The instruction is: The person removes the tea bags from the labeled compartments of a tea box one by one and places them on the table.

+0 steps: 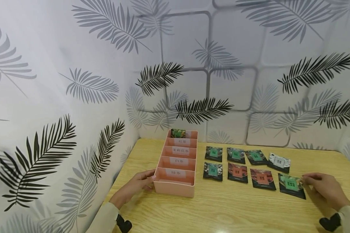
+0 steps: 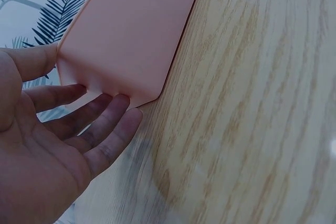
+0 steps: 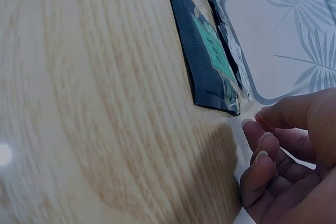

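My left hand (image 1: 140, 183) holds the near left corner of a long pink divider box (image 1: 175, 191). In the left wrist view the thumb lies at the rim, with fingertips (image 2: 122, 100) against the box's outer wall. My right hand (image 1: 326, 187) is beside the right edge of a black sachet with a green label (image 1: 291, 184), fingers loosely bent. The right wrist view shows a small gap between those fingertips (image 3: 247, 124) and the sachet (image 3: 202, 51), which lies flat on the table. The right hand holds nothing.
More sachets lie in two rows: red-labelled ones (image 1: 237, 172), green-labelled ones (image 1: 214, 153) and a silvery one (image 1: 279, 162). One green sachet (image 1: 178, 133) stands in the box's farthest compartment. Labels with Chinese characters mark the compartments. Patterned walls border the wooden table (image 1: 236, 213).
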`<state>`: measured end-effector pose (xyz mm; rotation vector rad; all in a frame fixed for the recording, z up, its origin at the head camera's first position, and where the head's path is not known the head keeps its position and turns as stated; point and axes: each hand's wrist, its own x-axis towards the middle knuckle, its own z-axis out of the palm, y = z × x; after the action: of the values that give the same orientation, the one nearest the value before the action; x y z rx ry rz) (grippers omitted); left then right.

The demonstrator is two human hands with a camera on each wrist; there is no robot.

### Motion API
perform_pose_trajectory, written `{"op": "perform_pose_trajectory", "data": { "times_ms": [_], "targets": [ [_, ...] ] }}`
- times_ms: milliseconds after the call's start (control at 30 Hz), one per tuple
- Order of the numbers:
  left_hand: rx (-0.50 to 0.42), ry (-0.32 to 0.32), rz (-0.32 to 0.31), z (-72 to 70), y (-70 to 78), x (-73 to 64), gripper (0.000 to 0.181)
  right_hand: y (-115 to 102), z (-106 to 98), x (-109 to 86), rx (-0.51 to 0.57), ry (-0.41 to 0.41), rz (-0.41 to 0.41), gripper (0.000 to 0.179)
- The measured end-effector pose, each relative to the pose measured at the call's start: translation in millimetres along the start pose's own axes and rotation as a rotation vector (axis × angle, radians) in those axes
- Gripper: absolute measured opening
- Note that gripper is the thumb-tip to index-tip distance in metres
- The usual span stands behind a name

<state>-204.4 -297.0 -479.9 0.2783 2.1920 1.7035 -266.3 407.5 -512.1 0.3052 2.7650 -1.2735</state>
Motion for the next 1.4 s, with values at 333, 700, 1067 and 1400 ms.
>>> {"op": "perform_pose_trajectory", "data": {
  "times_ms": [333, 700, 1067, 1400],
  "targets": [
    [0.003, -0.005, 0.013, 0.1, 0.0, 0.3, 0.06, -23, -2, -5.8, -0.053, -0.007, -0.031, 0.067],
    [0.009, -0.017, 0.027, -0.6, -1.8, -0.5, 0.063, -43, 5, -11.5, 0.015, -0.027, -0.172, 0.064],
    [0.014, -0.015, 0.034, -1.0, -5.6, 1.1, 0.061, -69, 15, -10.5, 0.049, -0.063, -0.177, 0.067],
    [0.003, -0.015, 0.025, -2.2, -7.5, 1.8, 0.063, -89, 28, -7.4, 0.025, -0.052, -0.239, 0.064]
  ]
}}
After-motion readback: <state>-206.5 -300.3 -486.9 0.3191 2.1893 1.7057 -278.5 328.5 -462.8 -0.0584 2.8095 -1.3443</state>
